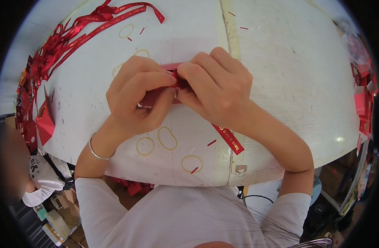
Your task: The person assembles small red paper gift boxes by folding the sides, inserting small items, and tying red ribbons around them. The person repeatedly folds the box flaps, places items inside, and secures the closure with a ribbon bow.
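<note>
My left hand (135, 91) and my right hand (218, 84) meet over a small red box (154, 98) at the middle of the white table. Between their fingertips both pinch a red ribbon at the top of the box. One printed tail of that ribbon (228, 139) runs out from beneath my right hand toward the front edge. My fingers cover most of the box and the spot where the ribbon is gripped, so whether it is knotted there cannot be seen.
A heap of red ribbons (53, 53) lies at the far left, near a folded red box (45, 120). Yellow rubber bands (167, 138) and red scraps (211, 143) are scattered about. More red boxes (363, 101) line the right edge. Another person (42, 182) is at the lower left.
</note>
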The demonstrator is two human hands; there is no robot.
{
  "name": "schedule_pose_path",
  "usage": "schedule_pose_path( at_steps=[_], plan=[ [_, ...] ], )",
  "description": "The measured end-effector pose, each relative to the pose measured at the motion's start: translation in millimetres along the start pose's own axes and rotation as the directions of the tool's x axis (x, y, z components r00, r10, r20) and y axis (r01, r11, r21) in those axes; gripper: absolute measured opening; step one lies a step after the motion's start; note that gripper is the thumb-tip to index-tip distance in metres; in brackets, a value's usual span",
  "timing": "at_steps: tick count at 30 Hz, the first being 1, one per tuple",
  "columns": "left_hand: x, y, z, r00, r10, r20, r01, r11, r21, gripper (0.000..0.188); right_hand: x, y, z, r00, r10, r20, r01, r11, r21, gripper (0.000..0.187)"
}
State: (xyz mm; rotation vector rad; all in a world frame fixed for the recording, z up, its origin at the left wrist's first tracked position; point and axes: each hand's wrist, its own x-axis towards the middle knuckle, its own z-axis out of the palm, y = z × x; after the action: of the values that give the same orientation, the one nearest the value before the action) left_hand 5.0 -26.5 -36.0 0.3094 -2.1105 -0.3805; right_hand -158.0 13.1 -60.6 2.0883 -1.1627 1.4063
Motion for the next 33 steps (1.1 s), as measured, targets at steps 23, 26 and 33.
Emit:
schedule_pose_path(
  at_steps=[23,26,33],
  plan=[
    [-1.8,-13.7,-12.9,0.986,0.157,0.059,-0.160,0.985,0.056,0.019,1.7,18.6,-18.2,0.983,-0.152,0.098,0.125,0.963,0.240,0.021],
    [-6.8,-21.2,-15.9,0.968,0.236,0.081,-0.238,0.971,0.026,0.019,3.2,22.4,-27.4,0.964,-0.210,0.165,0.156,0.944,0.291,0.020],
    [-7.9,-23.2,-11.1,0.950,0.287,0.124,-0.303,0.943,0.136,0.026,7.1,19.7,-23.9,0.971,-0.166,0.171,0.118,0.958,0.262,0.022]
  ],
)
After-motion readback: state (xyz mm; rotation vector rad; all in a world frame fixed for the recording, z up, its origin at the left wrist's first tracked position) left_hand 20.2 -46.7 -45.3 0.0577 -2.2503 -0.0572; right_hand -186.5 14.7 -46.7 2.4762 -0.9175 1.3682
